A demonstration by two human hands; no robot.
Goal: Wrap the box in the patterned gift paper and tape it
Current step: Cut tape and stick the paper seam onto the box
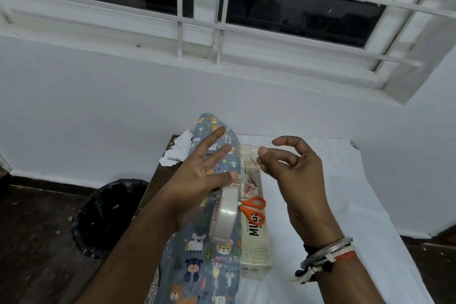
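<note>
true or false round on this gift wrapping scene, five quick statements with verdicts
1. The scissors have orange handles. True.
2. The box is fully wrapped. False: its cream printed side is bare, and the gift paper lies along its left.
3. The right hand pinches a strip of clear tape. True.
4. The bin stands right of the table. False: it stands on the left.
5. The left hand is balled in a fist. False: its fingers are spread straight.
</note>
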